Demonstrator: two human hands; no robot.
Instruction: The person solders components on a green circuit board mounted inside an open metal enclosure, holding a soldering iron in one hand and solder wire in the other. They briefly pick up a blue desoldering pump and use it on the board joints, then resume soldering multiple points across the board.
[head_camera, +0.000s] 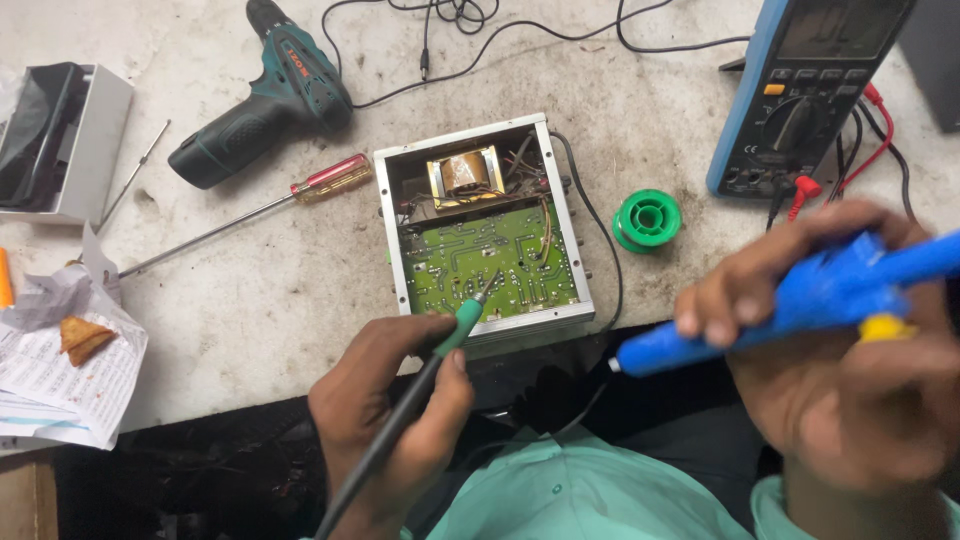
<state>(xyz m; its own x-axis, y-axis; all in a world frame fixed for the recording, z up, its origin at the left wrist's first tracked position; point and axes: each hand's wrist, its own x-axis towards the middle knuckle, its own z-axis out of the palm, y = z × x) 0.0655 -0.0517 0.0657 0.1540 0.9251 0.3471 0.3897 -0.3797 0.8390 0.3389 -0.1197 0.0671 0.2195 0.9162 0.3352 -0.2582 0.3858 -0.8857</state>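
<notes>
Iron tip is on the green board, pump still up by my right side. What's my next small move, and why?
Probably bring the blue desoldering pump in your right hand down beside the soldering iron tip: your left hand already has it on the circuit board, while the pump is off the board.

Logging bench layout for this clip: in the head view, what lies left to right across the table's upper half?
White box → cordless drill → red-handled screwdriver → open metal chassis → green solder spool → blue multimeter.
</notes>
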